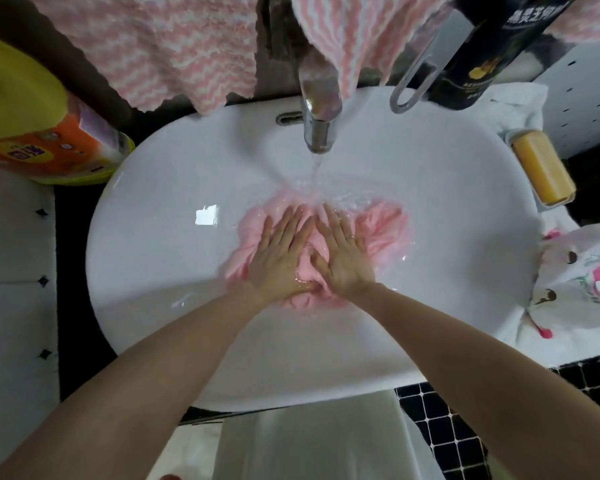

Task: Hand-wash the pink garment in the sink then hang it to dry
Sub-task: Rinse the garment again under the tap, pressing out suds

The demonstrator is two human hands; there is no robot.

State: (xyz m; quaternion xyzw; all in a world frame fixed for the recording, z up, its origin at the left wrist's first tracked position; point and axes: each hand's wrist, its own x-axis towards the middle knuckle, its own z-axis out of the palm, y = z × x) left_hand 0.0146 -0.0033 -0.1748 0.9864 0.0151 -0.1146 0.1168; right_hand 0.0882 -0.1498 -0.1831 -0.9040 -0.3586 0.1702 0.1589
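The pink garment (385, 225) lies bunched and wet at the bottom of the white sink (174, 258). Water runs from the chrome tap (317, 109) onto its far edge. My left hand (281, 252) and my right hand (342, 252) lie side by side on top of the garment, fingers straight and spread, pressing it down into the water. The middle of the garment is hidden under both palms.
A yellow soap bar (542, 168) sits in a dish on the sink's right rim. A yellow and orange detergent bottle (32, 123) stands at the left. Pink-and-white striped towels (153, 39) hang behind the tap. A black bottle (482, 53) stands at the back right; printed cloth (575, 282) lies at the right.
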